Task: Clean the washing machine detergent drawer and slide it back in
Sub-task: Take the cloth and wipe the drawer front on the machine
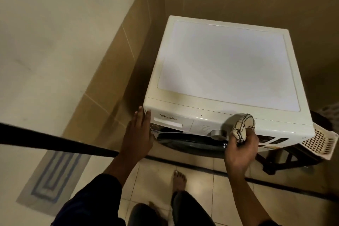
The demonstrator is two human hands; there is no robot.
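Observation:
A white front-loading washing machine (227,64) stands in a tiled corner. Its detergent drawer (172,122) sits flush in the upper left of the front panel, under the brand name. My left hand (139,134) is flat with fingers extended, against the machine's left front corner, just left of the drawer. My right hand (242,149) is in front of the control panel and grips a cream cloth with dark stitched lines (243,126), bunched above the fingers. A silver dial (217,134) lies just left of that hand. The dark door rim (190,141) shows below the panel.
A cream perforated plastic basket (319,143) sits at the machine's right front corner over a dark stand (286,158). A dark bar (55,139) crosses the left of the view. A blue-patterned mat (55,174) lies on the floor at left. My bare feet (178,180) stand on tiles.

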